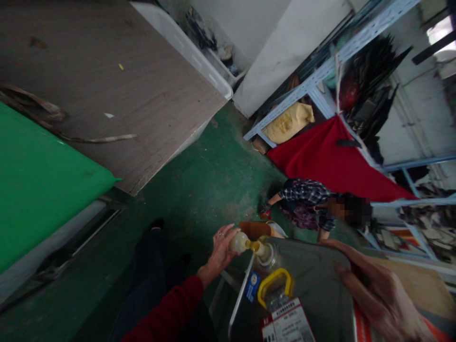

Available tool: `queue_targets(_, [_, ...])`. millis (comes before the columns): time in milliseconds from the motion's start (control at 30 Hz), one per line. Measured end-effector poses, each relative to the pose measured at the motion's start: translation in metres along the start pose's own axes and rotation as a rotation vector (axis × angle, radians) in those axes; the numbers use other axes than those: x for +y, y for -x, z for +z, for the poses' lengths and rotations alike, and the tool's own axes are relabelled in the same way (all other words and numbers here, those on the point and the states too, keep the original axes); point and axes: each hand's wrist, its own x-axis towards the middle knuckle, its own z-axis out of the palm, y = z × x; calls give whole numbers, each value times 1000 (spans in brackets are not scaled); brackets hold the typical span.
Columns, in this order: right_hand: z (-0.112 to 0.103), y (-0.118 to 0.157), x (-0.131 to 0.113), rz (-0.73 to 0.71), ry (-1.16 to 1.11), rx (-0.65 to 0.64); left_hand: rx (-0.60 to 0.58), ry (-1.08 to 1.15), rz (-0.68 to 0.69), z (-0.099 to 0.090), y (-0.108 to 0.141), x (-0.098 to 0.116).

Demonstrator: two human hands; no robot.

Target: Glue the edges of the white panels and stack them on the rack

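My left hand [221, 248] is closed around a small translucent bottle [238, 242] with pale yellowish contents. The bottle's narrow neck meets the spout [266, 254] of a large grey metal can [317, 273]; whether liquid is flowing between them I cannot make out. My right hand [386, 289] grips the can's far edge, thumb over the top and the other fingers mostly hidden. On the can's top are a yellow handle [261, 290], a blue sticker [252, 286] and a white-and-red label [289, 325]. Behind the spout an orange-brown container [253, 230] is partly visible.
A person in a checked shirt [304, 191] crouches just beyond the can. Wood-topped table [153, 80] and green cloth [46, 190] lie at left. A blue metal rack [302, 90] with a red cloth [327, 161] and yellow sack [290, 122] stands right, above a green floor [199, 185].
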Motion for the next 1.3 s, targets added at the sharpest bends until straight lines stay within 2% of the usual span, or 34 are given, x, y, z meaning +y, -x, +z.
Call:
queue_targets(333, [0, 0, -1, 23, -17, -13, -25, 20, -64, -8, -2, 13])
queue_targets(567, [0, 0, -2, 7, -3, -9, -35, 14, -93, -6, -3, 11])
queue_targets(1300, [0, 0, 2, 0, -3, -28, -33, 16, -35, -8, 0, 9])
